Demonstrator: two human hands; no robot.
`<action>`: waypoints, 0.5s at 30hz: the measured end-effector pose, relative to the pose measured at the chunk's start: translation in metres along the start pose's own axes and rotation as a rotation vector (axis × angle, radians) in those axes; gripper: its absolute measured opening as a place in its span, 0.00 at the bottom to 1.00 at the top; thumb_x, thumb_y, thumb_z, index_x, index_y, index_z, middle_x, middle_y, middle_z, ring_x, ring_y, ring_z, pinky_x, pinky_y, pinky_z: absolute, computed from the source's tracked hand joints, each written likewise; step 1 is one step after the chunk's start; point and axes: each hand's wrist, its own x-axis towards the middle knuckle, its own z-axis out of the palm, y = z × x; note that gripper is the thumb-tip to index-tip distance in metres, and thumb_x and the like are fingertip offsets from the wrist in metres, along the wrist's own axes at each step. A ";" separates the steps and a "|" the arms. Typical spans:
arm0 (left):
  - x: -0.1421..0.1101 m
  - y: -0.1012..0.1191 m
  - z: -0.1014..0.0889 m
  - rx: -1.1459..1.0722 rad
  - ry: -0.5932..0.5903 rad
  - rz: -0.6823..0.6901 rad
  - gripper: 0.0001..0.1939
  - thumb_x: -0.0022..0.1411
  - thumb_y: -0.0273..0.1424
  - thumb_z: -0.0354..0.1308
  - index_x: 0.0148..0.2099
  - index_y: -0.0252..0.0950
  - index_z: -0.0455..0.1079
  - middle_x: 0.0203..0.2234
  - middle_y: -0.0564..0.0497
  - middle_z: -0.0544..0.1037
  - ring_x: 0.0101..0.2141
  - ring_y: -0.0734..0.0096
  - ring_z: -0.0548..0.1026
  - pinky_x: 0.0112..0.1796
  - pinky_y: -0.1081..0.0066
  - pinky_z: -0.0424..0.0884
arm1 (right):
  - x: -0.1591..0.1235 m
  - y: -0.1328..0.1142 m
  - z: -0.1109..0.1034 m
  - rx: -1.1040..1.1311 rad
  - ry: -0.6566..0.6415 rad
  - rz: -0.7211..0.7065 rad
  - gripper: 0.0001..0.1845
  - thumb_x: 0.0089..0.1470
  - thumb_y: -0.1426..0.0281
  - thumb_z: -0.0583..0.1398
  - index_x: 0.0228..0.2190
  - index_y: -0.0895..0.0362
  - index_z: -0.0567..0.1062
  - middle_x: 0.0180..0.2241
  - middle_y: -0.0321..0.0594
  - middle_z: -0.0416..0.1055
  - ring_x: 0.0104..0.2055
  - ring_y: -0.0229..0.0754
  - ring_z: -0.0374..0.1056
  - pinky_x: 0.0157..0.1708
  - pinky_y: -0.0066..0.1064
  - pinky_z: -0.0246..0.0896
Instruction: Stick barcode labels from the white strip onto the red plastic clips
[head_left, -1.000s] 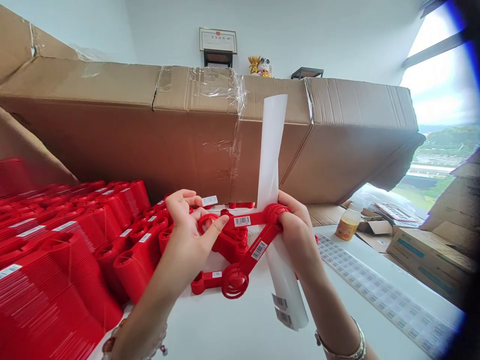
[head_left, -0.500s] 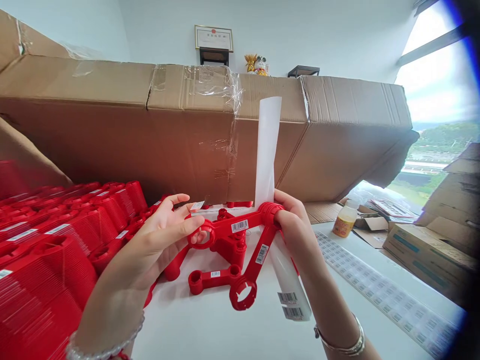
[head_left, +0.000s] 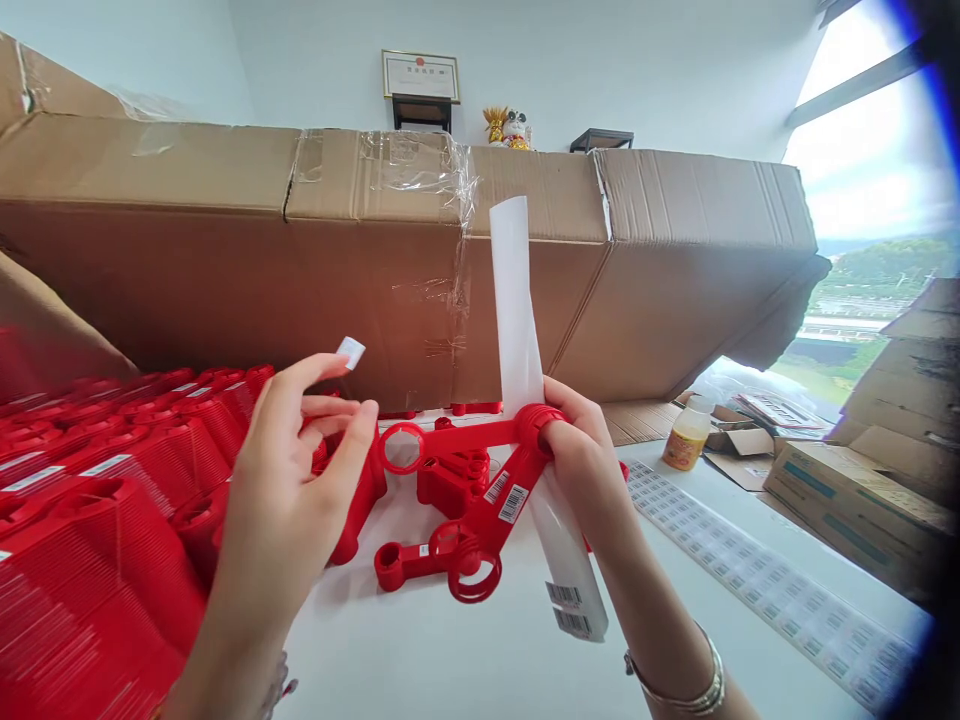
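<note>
My left hand point(head_left: 292, 460) is raised above the stacked red parts, and its thumb and fingertips pinch a small white label point(head_left: 350, 352). My right hand point(head_left: 581, 460) is closed around one end of a red plastic spanner-shaped part point(head_left: 487, 510), which carries barcode stickers point(head_left: 513, 503). A long white label backing strip point(head_left: 525, 340) runs upright behind that hand, with barcode stickers point(head_left: 574, 608) on its lower end. More red pieces point(head_left: 454, 480) lie under the part, partly hidden.
Stacks of red plastic parts point(head_left: 112, 480) fill the left side. A huge cardboard box point(head_left: 225, 270) stands behind the white table point(head_left: 420, 640). To the right lie a barcode label sheet point(head_left: 765, 580), a bottle point(head_left: 686, 435) and cardboard boxes point(head_left: 855, 510).
My left hand has moved up and left, off the red part's ring, with the small white label in its fingertips. My right hand still holds the part.
</note>
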 end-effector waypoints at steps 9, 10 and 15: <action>-0.020 0.024 0.001 0.136 -0.214 -0.276 0.11 0.58 0.46 0.69 0.40 0.49 0.81 0.12 0.60 0.64 0.14 0.78 0.56 0.15 0.78 0.52 | -0.005 -0.003 0.004 -0.007 -0.029 0.021 0.12 0.50 0.75 0.54 0.32 0.54 0.77 0.27 0.35 0.70 0.28 0.40 0.63 0.26 0.30 0.55; -0.020 0.021 0.002 0.135 -0.232 -0.280 0.10 0.57 0.45 0.69 0.39 0.49 0.82 0.12 0.60 0.63 0.14 0.78 0.55 0.14 0.78 0.51 | -0.006 -0.004 0.004 -0.004 -0.037 0.017 0.12 0.50 0.75 0.55 0.32 0.55 0.77 0.27 0.35 0.70 0.28 0.39 0.63 0.25 0.30 0.55; -0.021 0.021 0.009 0.139 -0.249 -0.281 0.04 0.57 0.40 0.70 0.35 0.49 0.82 0.15 0.59 0.65 0.17 0.78 0.58 0.17 0.79 0.54 | -0.008 -0.004 0.003 0.010 -0.078 0.027 0.15 0.51 0.76 0.54 0.36 0.55 0.79 0.28 0.36 0.71 0.29 0.41 0.66 0.26 0.31 0.54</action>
